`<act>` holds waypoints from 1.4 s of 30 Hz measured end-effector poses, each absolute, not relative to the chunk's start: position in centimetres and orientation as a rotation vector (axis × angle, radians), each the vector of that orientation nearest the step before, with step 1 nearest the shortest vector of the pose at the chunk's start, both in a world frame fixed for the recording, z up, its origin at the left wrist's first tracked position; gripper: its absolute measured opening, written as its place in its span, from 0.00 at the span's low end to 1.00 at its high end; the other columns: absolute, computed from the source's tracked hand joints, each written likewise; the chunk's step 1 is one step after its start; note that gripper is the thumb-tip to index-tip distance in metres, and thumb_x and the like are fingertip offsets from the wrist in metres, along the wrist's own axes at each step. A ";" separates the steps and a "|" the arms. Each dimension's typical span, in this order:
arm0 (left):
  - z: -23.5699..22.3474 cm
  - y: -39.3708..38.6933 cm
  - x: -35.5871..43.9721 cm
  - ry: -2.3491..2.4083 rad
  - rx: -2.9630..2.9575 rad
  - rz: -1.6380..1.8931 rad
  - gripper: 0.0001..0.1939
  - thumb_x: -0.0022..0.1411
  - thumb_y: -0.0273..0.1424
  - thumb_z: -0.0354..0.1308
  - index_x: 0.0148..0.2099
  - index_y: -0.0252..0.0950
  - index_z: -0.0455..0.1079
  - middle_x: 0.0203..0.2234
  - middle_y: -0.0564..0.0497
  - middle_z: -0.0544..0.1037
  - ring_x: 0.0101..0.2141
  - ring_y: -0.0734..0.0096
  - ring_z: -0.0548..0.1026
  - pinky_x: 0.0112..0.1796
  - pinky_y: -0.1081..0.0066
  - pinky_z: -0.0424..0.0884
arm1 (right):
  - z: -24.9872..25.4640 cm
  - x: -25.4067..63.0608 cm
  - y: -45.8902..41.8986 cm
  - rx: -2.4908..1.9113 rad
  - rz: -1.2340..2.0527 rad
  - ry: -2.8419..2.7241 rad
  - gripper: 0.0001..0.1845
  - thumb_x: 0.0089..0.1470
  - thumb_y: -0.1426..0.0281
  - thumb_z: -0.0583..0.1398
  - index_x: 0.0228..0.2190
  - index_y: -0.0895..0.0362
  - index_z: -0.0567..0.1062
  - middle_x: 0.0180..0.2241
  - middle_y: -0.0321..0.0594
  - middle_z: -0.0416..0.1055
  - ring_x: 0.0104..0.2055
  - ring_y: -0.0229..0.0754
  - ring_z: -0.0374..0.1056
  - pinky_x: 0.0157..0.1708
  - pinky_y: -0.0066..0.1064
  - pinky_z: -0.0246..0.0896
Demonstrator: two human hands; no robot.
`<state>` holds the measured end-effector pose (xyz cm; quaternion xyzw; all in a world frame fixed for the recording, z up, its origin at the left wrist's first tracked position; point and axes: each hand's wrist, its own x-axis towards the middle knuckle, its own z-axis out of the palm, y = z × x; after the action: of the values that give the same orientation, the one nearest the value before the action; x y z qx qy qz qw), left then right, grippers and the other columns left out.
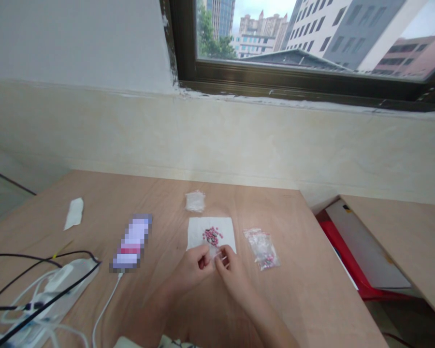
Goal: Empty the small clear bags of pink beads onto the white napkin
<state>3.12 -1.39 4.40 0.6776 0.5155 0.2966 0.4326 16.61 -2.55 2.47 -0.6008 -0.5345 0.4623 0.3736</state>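
My left hand and my right hand meet at the near edge of a white paper sheet. Between them is a small clear plastic bag, pinched by the fingers of both. Just beyond it, a loose pile of pink and dark beads lies on the sheet. To the right of my right hand are several clear zip bags, overlapping, with some pink beads in the lower end. Behind the sheet sits a stack of small clear bags. Whether the held bag contains anything is too small to tell.
A phone, its screen blurred, lies left with a white cable plugged in. Nearer the left edge is a power strip with tangled black and white cords. A white paper piece lies farther back. The table's right edge borders a red folder.
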 end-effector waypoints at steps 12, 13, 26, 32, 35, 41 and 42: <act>1.4 -0.9 -0.1 1.213 1.258 0.745 0.15 0.54 0.39 0.49 0.42 0.37 0.62 0.29 0.53 0.68 0.29 0.74 0.65 0.31 0.75 0.61 | 2.8 17.6 -1.0 -1.234 1.501 -1.253 0.10 0.42 0.71 0.52 0.27 0.56 0.72 0.20 0.33 0.65 0.23 0.35 0.59 0.22 0.24 0.52; 1.2 -1.0 -0.2 1.175 1.219 0.735 0.15 0.54 0.40 0.49 0.40 0.36 0.63 0.27 0.53 0.68 0.28 0.74 0.66 0.30 0.74 0.62 | 2.5 17.4 -0.8 -1.197 1.536 -1.253 0.09 0.43 0.70 0.52 0.27 0.56 0.72 0.20 0.33 0.65 0.24 0.35 0.60 0.22 0.24 0.52; -1.9 -0.3 -2.2 1.388 0.857 0.978 0.20 0.38 0.44 0.60 0.23 0.33 0.60 0.15 0.59 0.63 0.17 0.79 0.62 0.17 0.76 0.66 | -2.4 15.1 -0.2 -1.325 1.646 -1.062 0.16 0.39 0.57 0.57 0.24 0.57 0.62 0.20 0.31 0.64 0.13 0.30 0.55 0.10 0.22 0.47; -2.2 -0.5 -2.4 1.386 0.838 0.974 0.19 0.39 0.42 0.61 0.24 0.33 0.61 0.15 0.59 0.64 0.17 0.80 0.63 0.17 0.76 0.67 | -4.3 15.1 0.3 -1.340 1.631 -1.100 0.15 0.41 0.58 0.56 0.23 0.58 0.63 0.16 0.30 0.63 0.12 0.28 0.52 0.10 0.21 0.44; -2.3 -0.5 -2.7 1.346 0.843 0.950 0.18 0.41 0.42 0.60 0.26 0.32 0.62 0.16 0.59 0.65 0.17 0.80 0.64 0.18 0.76 0.67 | -4.7 15.3 0.5 -1.349 1.653 -1.084 0.15 0.40 0.57 0.56 0.23 0.57 0.63 0.16 0.29 0.63 0.11 0.28 0.51 0.10 0.21 0.44; -2.4 -0.5 -3.4 1.298 0.895 0.913 0.16 0.45 0.40 0.58 0.29 0.33 0.62 0.17 0.58 0.67 0.16 0.80 0.66 0.19 0.77 0.66 | -4.6 15.4 0.8 -1.348 1.671 -1.071 0.17 0.39 0.55 0.55 0.22 0.57 0.63 0.15 0.29 0.62 0.10 0.28 0.51 0.09 0.21 0.45; -2.3 -0.5 -3.4 1.298 0.903 0.908 0.15 0.45 0.40 0.58 0.28 0.33 0.62 0.16 0.59 0.67 0.16 0.80 0.65 0.18 0.77 0.65 | -4.6 15.4 0.8 -1.350 1.673 -1.067 0.17 0.39 0.55 0.56 0.21 0.57 0.62 0.15 0.29 0.62 0.10 0.28 0.51 0.09 0.22 0.45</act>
<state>-3.41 -0.54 -2.28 0.3914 0.5626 0.3939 0.6125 15.36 0.76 -4.63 -0.5243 -0.4144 0.6497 0.3624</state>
